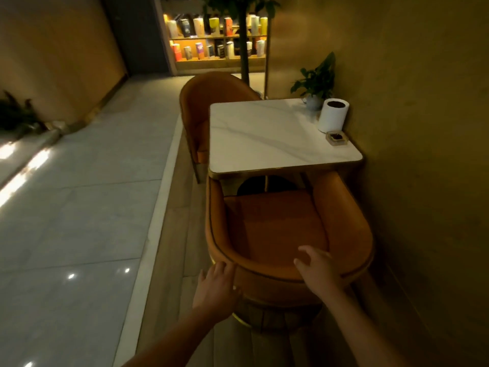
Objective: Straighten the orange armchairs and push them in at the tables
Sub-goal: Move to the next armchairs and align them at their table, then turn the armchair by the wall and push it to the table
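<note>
– Head camera had left hand [217, 284] and right hand [316, 268] splayed, clamping nothing, at the back rim of the orange armchair [275, 223].
– Seat lay dead ahead of both, nose under the marble table [264, 133].

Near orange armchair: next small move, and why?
Probably press both hands on the curved backrest and ease the near orange padded armchair forward. The left hand lies open against its outer back, the right hand is spread over the rim, neither gripping. Its arm tips just meet the white marble table edge, and most of the seat sits outside.
</note>
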### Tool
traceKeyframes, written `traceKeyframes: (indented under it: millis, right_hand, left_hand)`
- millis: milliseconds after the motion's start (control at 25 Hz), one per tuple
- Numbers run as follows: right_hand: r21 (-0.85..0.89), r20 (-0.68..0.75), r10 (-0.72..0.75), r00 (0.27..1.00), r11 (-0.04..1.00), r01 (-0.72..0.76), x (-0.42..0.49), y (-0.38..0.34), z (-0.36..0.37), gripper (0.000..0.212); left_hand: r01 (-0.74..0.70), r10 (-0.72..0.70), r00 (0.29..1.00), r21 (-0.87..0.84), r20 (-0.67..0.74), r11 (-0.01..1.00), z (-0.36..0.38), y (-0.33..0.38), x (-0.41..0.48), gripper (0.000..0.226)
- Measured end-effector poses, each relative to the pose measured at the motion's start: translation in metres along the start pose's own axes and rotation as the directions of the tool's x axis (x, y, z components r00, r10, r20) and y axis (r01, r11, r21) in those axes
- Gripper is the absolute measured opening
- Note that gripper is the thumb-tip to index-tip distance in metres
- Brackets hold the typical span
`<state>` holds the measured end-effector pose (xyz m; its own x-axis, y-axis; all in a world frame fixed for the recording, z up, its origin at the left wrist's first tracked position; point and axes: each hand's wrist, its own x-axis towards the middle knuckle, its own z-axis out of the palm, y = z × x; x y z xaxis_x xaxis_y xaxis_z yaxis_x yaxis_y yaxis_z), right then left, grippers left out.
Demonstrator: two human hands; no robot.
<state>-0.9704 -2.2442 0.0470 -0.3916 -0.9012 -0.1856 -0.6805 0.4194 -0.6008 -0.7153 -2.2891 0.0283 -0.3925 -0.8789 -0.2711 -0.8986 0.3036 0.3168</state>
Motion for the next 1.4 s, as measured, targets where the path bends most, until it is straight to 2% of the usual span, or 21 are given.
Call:
traceKeyframes:
  millis: [320,560,840,1000,1160,1240,1400]
  right_hand:
    - [-0.087,0.059,-0.163,0.985,0.982,0.167,0.027,-0.119,0.038,0.042]
    - [-0.087,0.118,-0.175,0.978,0.979,0.185,0.053,-0.224,0.092,0.039]
    - [-0.103,0.129,-0.162,0.978,0.979,0.176,0.085,-0.342,0.154,0.040]
    - [-0.111,0.111,-0.183,0.977,0.974,0.195,0.136,-0.389,0.178,0.037]
    - [-0.058,0.111,-0.183,0.977,0.980,0.190,0.218,-0.420,0.201,0.036]
    - [-0.029,0.103,-0.196,0.975,0.979,0.199,0.262,-0.434,0.214,0.038]
    - [0.001,0.156,-0.184,0.971,0.983,0.186,0.359,-0.471,0.232,0.040]
  left_hand:
    - [0.035,-0.046,0.980,-0.061,-0.191,0.997,-0.071,-0.076,-0.008,0.061]
    - [0.100,-0.128,0.966,-0.132,-0.223,0.986,-0.117,-0.190,0.001,0.063]
    - [0.122,-0.145,0.956,-0.106,-0.255,0.987,-0.192,-0.309,0.037,0.065]
    - [0.133,-0.150,0.953,-0.082,-0.264,0.988,-0.225,-0.356,0.084,0.065]
    - [0.156,-0.168,0.952,-0.065,-0.254,0.986,-0.253,-0.395,0.157,0.071]
    - [0.160,-0.174,0.950,-0.073,-0.258,0.984,-0.267,-0.413,0.199,0.067]
    - [0.211,-0.223,0.941,-0.073,-0.255,0.975,-0.299,-0.448,0.292,0.063]
